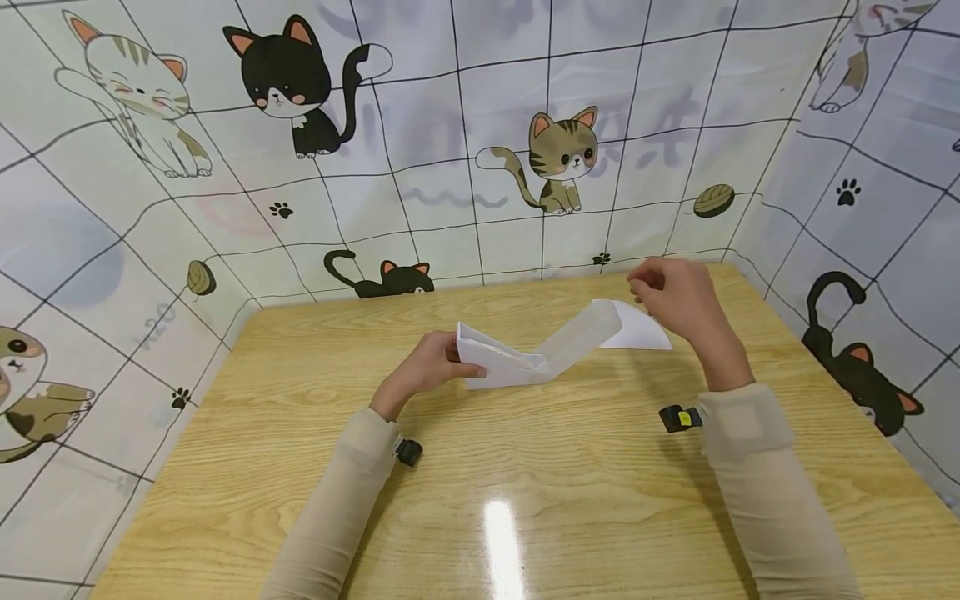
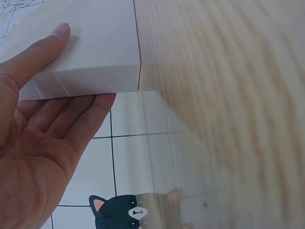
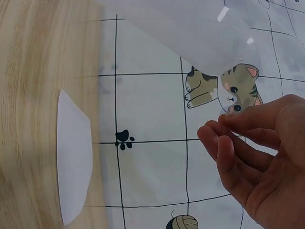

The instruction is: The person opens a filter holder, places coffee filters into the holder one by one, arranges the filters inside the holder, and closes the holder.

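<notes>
White box (image 1: 506, 371), over the table (image 1: 585, 467), left of the white paper piece (image 1: 637, 329) and nearer to the wearer! The left hand (image 1: 431, 362) has it at the end away from that paper, thumb across one broad face, fingers closed in from the other side. Over to the right hand (image 1: 682, 296): up above the paper piece and to its right, fingers loosely curled, tips close together, nothing visible between them. Here's the relation that counts: the box's long axis runs roughly across, towards the paper piece, and its translucent flap (image 1: 581, 333) slants up that way. So the left hand has the box itself, while the right is nearer the flap's free end, close but not touching. The head view overlaps flap and paper piece; the right wrist view shows them apart. And only the left wrist view reveals the fingers under the box.
</notes>
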Tool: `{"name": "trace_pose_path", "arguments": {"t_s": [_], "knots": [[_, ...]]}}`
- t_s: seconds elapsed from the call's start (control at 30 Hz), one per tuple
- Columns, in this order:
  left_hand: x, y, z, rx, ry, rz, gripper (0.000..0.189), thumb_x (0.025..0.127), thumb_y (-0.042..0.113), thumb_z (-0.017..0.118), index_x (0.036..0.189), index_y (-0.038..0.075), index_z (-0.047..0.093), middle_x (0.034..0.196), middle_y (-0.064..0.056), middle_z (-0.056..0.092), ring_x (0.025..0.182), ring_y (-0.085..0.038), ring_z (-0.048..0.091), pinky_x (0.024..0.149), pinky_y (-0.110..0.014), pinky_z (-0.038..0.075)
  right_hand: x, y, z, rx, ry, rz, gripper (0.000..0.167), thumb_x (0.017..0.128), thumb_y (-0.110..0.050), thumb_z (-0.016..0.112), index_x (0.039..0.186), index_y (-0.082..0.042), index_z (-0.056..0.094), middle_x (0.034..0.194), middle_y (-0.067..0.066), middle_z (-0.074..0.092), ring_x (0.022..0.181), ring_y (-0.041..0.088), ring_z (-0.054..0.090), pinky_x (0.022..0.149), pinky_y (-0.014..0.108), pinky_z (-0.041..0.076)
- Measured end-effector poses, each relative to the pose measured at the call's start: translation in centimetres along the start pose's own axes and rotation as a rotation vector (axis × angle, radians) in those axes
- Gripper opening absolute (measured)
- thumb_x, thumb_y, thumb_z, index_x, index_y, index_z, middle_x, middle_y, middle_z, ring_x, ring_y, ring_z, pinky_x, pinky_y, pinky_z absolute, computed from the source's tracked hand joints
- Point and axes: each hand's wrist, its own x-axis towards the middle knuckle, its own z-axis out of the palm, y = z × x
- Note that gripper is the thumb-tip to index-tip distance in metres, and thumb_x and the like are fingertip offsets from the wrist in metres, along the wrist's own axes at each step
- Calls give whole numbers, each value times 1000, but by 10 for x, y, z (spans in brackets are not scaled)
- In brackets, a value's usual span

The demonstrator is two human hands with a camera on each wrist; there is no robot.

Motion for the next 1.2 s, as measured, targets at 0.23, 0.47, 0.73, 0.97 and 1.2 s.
{"name": "trace_pose_path", "arguments": {"t_s": [0.23,0.47,0.73,0.97,1.2], "knots": [[1,0,0,5,-1,14,33,89,17,84,119,9,72,114,-10,78,96,-18,76,79,-30,59,3,21,6,-48,-40,30,23,101,-14,62,112,1,74,101,23,76,77,29,73,64,32,49],[1,0,1,-11,-6,19,34,89,16,83,120,6,72,116,-12,77,97,-18,76,79,-30,59,4,47,13,-85,-142,128,31,103,-22,58,118,2,72,111,28,73,85,34,71,67,38,51],[0,3,1,-10,-1,1,35,88,18,84,120,8,72,116,-11,78,97,-19,76,80,-30,58,3,68,15,-106,-198,245,39,103,-25,56,125,5,67,124,33,66,111,49,61,89,60,48],[-1,3,0,-9,-5,8,35,90,18,83,121,7,72,116,-12,77,98,-20,76,80,-30,59,2,79,19,-94,-221,319,40,102,-26,56,125,5,66,124,33,65,112,49,58,90,60,46],[-1,1,0,-6,-7,16,35,90,17,82,122,8,72,117,-11,77,98,-18,76,81,-30,59,1,87,21,-103,-314,349,42,102,-27,59,129,6,60,130,34,59,113,47,53,94,62,45]]}}
